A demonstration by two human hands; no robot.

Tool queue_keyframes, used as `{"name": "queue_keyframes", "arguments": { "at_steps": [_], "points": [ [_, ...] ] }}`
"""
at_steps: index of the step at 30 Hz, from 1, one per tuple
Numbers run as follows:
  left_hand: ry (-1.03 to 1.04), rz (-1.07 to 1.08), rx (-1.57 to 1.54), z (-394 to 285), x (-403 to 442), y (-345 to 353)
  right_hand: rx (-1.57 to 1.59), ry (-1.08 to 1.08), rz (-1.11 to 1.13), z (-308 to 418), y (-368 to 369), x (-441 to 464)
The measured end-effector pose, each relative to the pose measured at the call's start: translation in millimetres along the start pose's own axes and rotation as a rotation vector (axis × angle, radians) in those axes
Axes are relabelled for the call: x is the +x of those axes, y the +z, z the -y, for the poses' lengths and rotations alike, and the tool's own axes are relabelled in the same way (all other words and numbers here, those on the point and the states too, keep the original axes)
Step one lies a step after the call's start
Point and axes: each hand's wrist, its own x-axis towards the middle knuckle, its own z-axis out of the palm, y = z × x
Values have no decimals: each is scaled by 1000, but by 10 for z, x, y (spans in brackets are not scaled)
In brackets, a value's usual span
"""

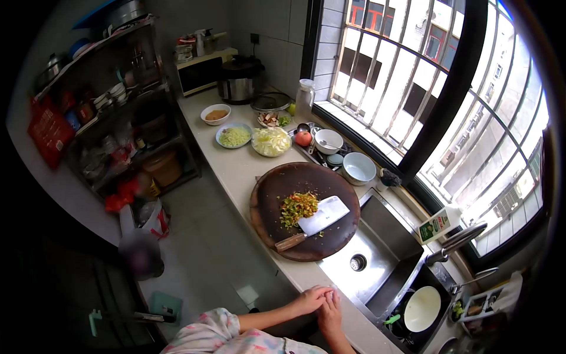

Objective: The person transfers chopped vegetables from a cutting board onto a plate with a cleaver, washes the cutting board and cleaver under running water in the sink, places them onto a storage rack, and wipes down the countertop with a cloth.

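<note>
My left hand [311, 300] and my right hand [331, 311] meet at the fingertips over the counter's front edge, beside the sink. The fingers of both are bent and pressed together; whether anything small is between them is hidden. Ahead of them a round, dark wooden chopping board [271, 189] lies on the counter. A cleaver [324, 215] rests flat on it, its wooden handle [291, 242] pointing toward the front edge. Against the blade sits a heap of finely chopped orange and green vegetables [298, 207], with loose bits scattered around. Neither hand touches the board or the cleaver.
A steel sink [383, 242] lies right of the board, with a white bowl [422, 308] in its nearer basin. Behind the board stand a plate of chopped greens [234, 136], a bowl of sliced cabbage [272, 141], a tomato [303, 138] and a pale blue bowl [359, 168].
</note>
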Motion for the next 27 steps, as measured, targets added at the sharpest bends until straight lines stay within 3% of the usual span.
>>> {"name": "queue_keyframes", "arguments": {
  "at_steps": [1, 5, 8, 10, 12, 13, 14, 16, 17, 21, 26, 27],
  "points": [
    [74, -59, 166, 56, 62, 1, 2, -72, -14, -19, 188, 174],
    [-162, -174, -75, 165, 272, -284, -40, -37, -40, 237, 292, 537],
    [-174, 81, -179, 219, 131, -115, -44, 69, -62, 335, 76, 239],
    [-277, 298, -325, -86, 79, -80, -87, 134, -15, 204, -93, -63],
    [-319, 328, -422, -147, 33, -8, -191, 141, 9, 33, -190, -228],
    [-317, 330, -529, -144, -15, -84, -96, 208, 29, 162, -306, -146],
    [-217, 302, -406, -110, -59, -257, -95, 220, 34, 315, -422, -42],
    [-471, 258, -577, -30, -139, -645, -79, 211, -49, 379, -543, 133],
    [-572, 145, -625, -14, -165, -889, -225, 122, -183, 494, -626, 281],
    [-868, -344, -667, 474, -364, -1819, 129, 40, -372, 904, -634, 579],
    [-917, -626, -798, 1189, -3, -2784, 363, 23, 146, 1439, 458, 1142],
    [-892, -645, -853, 1364, 100, -2949, 455, 181, 324, 1472, 720, 1296]
  ]
}}
